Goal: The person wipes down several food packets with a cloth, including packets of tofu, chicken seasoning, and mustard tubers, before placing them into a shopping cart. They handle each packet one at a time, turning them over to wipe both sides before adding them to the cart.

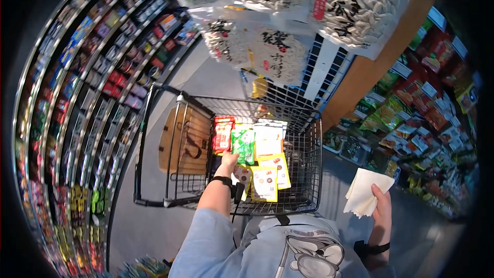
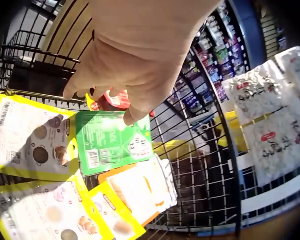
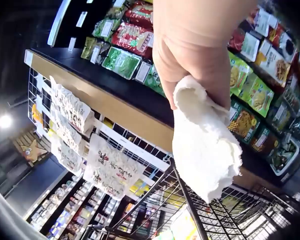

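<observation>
My left hand (image 1: 229, 160) reaches down into a black wire cart (image 1: 303, 175), its fingers at a green packet (image 1: 243, 146) and a red packet (image 1: 223, 133). In the left wrist view the hand (image 2: 135, 75) hangs over the red packet (image 2: 112, 100), its thumb at the edge of the green packet (image 2: 112, 142); its fingertips are partly hidden. Yellow-edged packets (image 1: 264, 184) and an orange-and-white one (image 1: 269, 139) lie beside them. Outside the cart my right hand (image 1: 382, 206) holds a folded cream cloth (image 1: 366, 190), pinched at one edge; the right wrist view shows the cloth (image 3: 202, 145) hanging from the fingers.
Shelves of packaged goods (image 1: 118, 80) curve along the left. Bags of white seeds (image 1: 360, 5) hang from a rack at the top, near the cart's far side. More packets (image 1: 406, 108) fill a display on the right. A wooden board (image 1: 180, 144) stands at the cart's handle end.
</observation>
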Available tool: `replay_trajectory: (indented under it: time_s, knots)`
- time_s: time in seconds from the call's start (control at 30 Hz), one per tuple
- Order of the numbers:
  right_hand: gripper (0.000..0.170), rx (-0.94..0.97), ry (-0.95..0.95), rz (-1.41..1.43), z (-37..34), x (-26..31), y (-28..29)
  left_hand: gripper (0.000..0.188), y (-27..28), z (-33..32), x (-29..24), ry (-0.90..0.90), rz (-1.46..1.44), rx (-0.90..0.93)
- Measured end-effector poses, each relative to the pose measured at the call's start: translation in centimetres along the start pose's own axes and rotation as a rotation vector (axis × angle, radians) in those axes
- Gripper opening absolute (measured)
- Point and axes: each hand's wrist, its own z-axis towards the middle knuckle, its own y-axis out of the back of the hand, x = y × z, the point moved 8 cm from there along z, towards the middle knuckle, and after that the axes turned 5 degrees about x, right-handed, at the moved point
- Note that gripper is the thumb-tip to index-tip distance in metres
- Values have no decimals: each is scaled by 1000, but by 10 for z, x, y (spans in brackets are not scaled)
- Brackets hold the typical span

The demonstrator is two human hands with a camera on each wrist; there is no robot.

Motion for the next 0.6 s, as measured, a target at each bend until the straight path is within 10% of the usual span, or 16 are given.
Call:
replay_trajectory:
  time_s: [0.23,0.4,0.6]
  knots:
    - [37,-12,16,-1,-21,-3,-33,36,7,-27,-19,161,180,-118]
    - [36,25,56,-92,-4,0,-63,20,-14,-52,-70,-259,-387,246]
    - [35,223,391,-660,5,31,-180,36,-22,-168,-132,-3,-1200,737]
